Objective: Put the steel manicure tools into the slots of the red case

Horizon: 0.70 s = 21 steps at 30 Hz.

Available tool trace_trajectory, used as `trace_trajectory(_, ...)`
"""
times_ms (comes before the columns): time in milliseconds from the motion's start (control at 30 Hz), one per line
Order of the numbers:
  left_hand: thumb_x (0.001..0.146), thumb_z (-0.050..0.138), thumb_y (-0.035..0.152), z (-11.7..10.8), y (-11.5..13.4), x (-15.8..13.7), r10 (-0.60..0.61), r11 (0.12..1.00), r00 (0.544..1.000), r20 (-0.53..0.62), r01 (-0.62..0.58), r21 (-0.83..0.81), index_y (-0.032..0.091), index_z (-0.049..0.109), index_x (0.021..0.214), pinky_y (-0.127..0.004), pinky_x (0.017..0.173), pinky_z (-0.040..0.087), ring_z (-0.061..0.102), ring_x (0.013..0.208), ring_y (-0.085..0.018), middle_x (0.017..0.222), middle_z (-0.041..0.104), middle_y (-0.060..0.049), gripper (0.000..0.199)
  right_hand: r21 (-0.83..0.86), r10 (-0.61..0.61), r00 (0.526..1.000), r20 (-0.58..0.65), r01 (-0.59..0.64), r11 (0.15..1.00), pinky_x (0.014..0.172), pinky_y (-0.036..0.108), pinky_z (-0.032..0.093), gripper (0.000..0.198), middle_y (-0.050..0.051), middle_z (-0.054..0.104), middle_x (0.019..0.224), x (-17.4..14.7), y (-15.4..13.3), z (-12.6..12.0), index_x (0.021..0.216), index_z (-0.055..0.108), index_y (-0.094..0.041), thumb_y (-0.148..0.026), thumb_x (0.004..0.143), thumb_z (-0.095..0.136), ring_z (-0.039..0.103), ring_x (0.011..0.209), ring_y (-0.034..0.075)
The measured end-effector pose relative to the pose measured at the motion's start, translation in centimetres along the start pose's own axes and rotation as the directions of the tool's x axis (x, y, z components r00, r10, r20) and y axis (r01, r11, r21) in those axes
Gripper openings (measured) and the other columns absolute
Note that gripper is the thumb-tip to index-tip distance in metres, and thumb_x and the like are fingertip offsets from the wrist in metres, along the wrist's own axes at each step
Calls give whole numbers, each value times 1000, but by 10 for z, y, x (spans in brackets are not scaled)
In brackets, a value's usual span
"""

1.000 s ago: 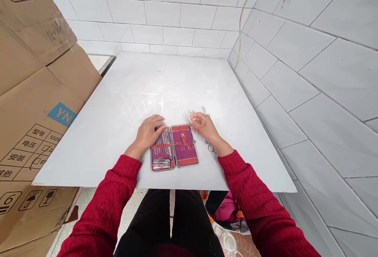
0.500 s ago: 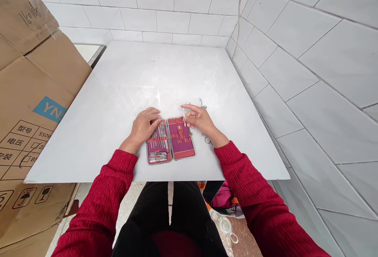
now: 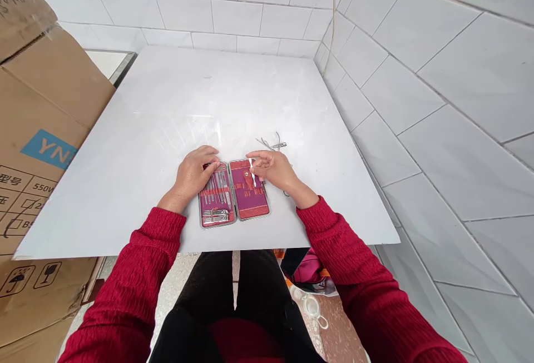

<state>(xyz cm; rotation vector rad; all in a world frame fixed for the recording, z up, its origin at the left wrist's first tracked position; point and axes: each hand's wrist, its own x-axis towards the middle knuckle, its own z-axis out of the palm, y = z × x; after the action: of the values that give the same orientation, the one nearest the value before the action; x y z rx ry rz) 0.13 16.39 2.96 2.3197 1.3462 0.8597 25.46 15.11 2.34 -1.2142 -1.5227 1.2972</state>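
Note:
An open manicure case [image 3: 250,211] with a purple lining and red trim lies on the table in front of me. Its left half holds several slim metal tools in red loops and nail clippers [image 3: 216,216] at the bottom. My left hand [image 3: 192,174] is closed on the upper left edge, thumb on the inside. Above the right half, my right hand [image 3: 273,169] pinches a slim, shiny whitish tool [image 3: 252,174], nearly upright, whose exact kind I cannot make out. A red snap strap [image 3: 247,180] sits behind it.
Scissors and nippers [image 3: 278,144] lie beyond my right hand, partly hidden by it. A large cardboard box [image 3: 54,107] stands left of the white table [image 3: 250,85]. Tiled walls [image 3: 442,146] border the back and right. Below the edge are a bag and a white lid [image 3: 311,306].
My right hand has moved slightly left with the whitish tool, which now overlaps the case's right half more. More of the loose metal tools shows behind the hand. My left hand stays on the case.

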Motion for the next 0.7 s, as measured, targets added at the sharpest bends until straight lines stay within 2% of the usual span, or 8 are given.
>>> trace_trajectory(233,94,52,28,-1,1,0,-8,1000,1000,6,8,-11,22,72,84,-46,97,50,62,114,-26,118,69,-7,23,-41,40,999,-22,-40,998,47,24,46,28,-3,68,64,-4,-6,3,99,69,-19,-27,72,71,53,46,10)
trace_trajectory(367,94,51,28,-1,1,0,0,1000,1000,6,0,-1,22,72,83,-46,98,49,62,114,-26,118,69,-7,25,-57,56,997,-50,-59,997,45,23,44,28,-3,67,62,-6,-8,4,98,69,-18,-26,71,71,54,45,11)
trace_trajectory(567,94,51,29,1,-2,1,10,1000,1000,0,-10,4,22,72,83,-46,97,50,62,113,-27,118,69,-7,25,-112,68,997,-46,-73,991,51,25,47,23,-2,69,66,-7,-5,5,95,72,-19,-24,72,72,56,46,11)
trace_trajectory(700,93,51,28,1,-1,1,9,1000,1000,-2,-9,-1,22,72,82,-47,97,50,62,113,-27,117,70,-7,25,-230,16,993,-113,-42,972,56,27,48,15,-1,71,77,-9,-4,7,92,73,-21,-24,80,65,58,50,11)
